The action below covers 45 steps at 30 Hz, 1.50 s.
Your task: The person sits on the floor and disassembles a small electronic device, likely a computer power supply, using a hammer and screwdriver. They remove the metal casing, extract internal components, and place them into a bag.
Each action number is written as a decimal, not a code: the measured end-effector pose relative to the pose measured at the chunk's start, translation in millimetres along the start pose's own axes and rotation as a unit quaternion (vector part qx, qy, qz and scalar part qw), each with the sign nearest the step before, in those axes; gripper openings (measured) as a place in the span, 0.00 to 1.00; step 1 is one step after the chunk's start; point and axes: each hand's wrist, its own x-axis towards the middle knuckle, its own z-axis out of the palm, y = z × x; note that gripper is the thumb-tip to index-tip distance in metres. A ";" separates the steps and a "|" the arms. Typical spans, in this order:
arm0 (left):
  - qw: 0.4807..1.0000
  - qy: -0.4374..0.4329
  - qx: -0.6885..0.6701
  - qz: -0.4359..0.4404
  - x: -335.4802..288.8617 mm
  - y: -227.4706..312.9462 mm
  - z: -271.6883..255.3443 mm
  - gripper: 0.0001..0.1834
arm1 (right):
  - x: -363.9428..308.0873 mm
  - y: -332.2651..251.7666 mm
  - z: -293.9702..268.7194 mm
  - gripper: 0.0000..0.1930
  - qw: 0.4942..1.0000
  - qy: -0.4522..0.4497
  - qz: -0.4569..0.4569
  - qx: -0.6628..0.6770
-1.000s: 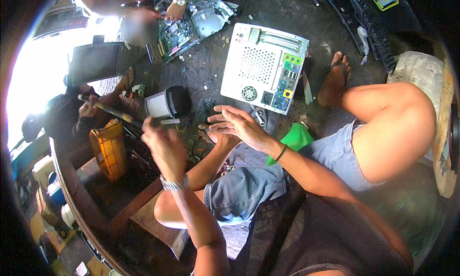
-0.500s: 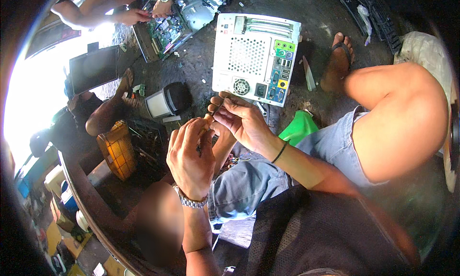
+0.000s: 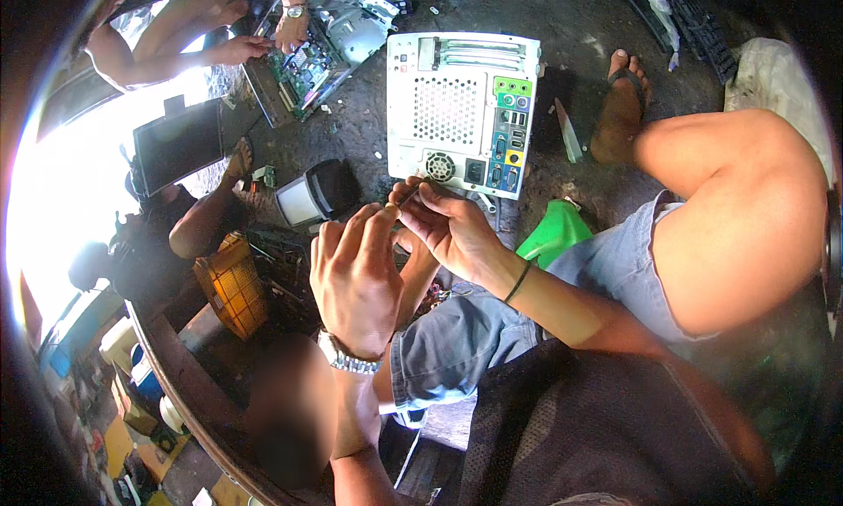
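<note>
1. A seated person, seen from above, brings both bare hands together in front of the lap, just short of a white computer case (image 3: 443,111).
2. The right hand (image 3: 452,229), with a black band at the wrist, is narrowed to a pinch, thumb and fingers closed on a small, thin dark item (image 3: 407,196). The item is too small to identify.
3. The left hand (image 3: 356,269), wearing a metal-banded watch (image 3: 349,355), shows its back; its bent fingers reach the same item. Whether they grip it cannot be told.
4. The case lies on the dark floor (image 3: 360,137), rear panel facing up, showing a perforated area, a round fan grille and colored ports.
5. Right of the case lies a pointed blade (image 3: 568,133); nearer the denim shorts (image 3: 470,343) is a bright green object (image 3: 555,234).
6. At upper left, a co-worker's two hands touch an opened chassis with a green circuit board (image 3: 303,67).
</note>
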 end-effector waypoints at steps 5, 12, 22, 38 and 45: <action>0.974 -0.035 0.135 0.176 0.4 13.2 -2.8 0.17 | 5.2 0.9 -14.1 0.09 1.000 0.003 0.022 0.011; 0.991 -0.121 -0.061 -0.019 40.5 -3.2 -12.2 0.16 | 9.9 -3.0 -8.2 0.06 0.998 0.007 0.007 0.058; 0.995 -0.075 0.053 0.047 6.1 2.0 -10.2 0.20 | 11.5 3.1 -10.4 0.05 1.000 -0.005 0.008 0.022; 0.995 -0.027 -0.089 0.019 14.8 -7.8 -23.9 0.20 | 11.8 1.9 -8.0 0.08 0.999 -0.035 0.021 0.018; 0.998 -0.020 -0.013 0.066 4.8 14.2 -36.6 0.17 | 16.3 -1.4 -22.5 0.08 0.994 -0.080 0.071 0.024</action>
